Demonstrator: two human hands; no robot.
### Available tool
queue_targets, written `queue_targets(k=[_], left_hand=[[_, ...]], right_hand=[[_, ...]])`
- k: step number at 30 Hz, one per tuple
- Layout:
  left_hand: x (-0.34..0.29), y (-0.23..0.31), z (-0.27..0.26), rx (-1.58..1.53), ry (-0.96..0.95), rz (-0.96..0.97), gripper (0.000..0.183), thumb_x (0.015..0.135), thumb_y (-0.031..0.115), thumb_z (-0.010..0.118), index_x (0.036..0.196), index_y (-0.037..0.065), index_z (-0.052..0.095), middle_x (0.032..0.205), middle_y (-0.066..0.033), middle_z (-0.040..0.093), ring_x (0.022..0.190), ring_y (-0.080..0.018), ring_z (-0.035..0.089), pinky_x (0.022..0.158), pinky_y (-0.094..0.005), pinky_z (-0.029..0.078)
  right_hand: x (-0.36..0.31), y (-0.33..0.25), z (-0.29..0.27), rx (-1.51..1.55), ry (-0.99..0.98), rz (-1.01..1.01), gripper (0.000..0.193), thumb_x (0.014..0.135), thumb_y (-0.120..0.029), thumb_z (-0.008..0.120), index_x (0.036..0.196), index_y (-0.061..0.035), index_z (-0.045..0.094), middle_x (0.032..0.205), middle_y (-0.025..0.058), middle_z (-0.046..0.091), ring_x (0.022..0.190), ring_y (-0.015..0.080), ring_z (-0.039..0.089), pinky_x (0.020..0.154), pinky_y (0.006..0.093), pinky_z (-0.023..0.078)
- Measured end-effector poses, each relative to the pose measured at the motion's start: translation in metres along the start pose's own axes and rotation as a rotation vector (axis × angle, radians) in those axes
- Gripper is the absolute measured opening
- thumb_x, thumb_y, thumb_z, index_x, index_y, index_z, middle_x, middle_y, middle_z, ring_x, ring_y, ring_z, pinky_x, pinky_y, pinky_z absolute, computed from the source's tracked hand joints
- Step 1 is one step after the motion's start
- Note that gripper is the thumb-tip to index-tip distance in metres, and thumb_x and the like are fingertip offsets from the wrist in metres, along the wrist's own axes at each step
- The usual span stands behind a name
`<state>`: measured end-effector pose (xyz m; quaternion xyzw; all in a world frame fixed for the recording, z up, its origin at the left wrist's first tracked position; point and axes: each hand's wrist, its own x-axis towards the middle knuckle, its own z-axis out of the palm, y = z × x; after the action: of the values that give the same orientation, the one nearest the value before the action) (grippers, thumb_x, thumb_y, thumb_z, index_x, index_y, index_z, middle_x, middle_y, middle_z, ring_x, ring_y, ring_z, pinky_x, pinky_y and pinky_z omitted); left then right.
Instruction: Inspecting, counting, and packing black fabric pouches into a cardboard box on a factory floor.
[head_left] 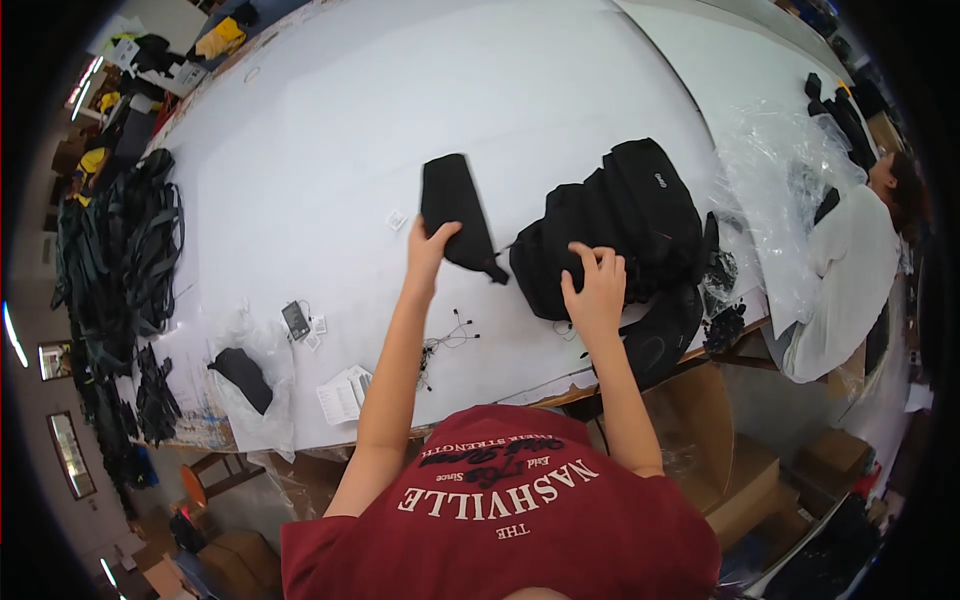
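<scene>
My left hand (pixel 430 245) grips the lower left edge of a flat black fabric pouch (pixel 455 200), thumb lying across its face. The pouch is tilted, and a small tab or strap end sticks out at its lower right corner. Just to the right lies a bulky black backpack (pixel 620 220) on the white table. My right hand (pixel 598 285) rests on the backpack's near side with its fingers spread. A padded black part (pixel 660 335) of the pack hangs at the table's front edge. Whether a cord joins pouch and backpack I cannot tell.
The white table (pixel 320 130) carries thin black cords (pixel 450 330), papers (pixel 343 395) and a black pouch (pixel 242 378) on clear plastic. Black straps (pixel 125 245) are heaped at the left edge. Clear plastic bags (pixel 780 190) and a person in white (pixel 850 270) are at the right.
</scene>
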<state>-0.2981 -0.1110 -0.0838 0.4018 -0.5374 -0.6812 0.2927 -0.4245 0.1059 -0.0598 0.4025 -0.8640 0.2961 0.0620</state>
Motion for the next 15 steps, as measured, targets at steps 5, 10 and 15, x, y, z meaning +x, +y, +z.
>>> queue_targets(k=[5,10,15], left_hand=[[-0.024,-0.047,-0.097,0.698,0.228,0.042,0.036,0.071,0.017,0.062,0.095,-0.005,0.046,0.088,-0.0204,0.054,0.081,-0.0333,0.057,0.073,-0.039,0.046],[-0.043,-0.082,-0.112,0.805,0.358,0.113,0.053,0.075,0.013,0.059,0.12,-0.002,0.036,0.12,-0.0242,0.038,0.102,-0.0423,0.049,0.087,-0.0431,0.043],[-0.052,-0.071,-0.095,0.931,0.24,0.142,0.069,0.084,0.012,0.055,0.143,0.01,0.02,0.145,-0.025,0.012,0.118,-0.0446,0.037,0.096,-0.0458,0.038]], right_hand=[[0.033,0.01,0.024,-0.232,-0.22,0.078,0.055,0.066,-0.022,0.071,0.118,-0.0129,0.052,0.096,0.0102,0.052,0.094,0.0289,0.05,0.078,0.0401,0.042],[0.039,0.004,-0.002,-0.006,0.005,0.245,0.038,0.079,-0.011,0.057,0.117,-0.0157,0.059,0.098,0.0117,0.061,0.085,0.0269,0.058,0.077,0.0344,0.045],[0.043,-0.051,-0.001,0.94,-0.04,0.358,0.043,0.083,0.002,0.049,0.126,-0.0031,0.051,0.124,0.0074,0.054,0.107,0.016,0.053,0.093,0.0283,0.04]])
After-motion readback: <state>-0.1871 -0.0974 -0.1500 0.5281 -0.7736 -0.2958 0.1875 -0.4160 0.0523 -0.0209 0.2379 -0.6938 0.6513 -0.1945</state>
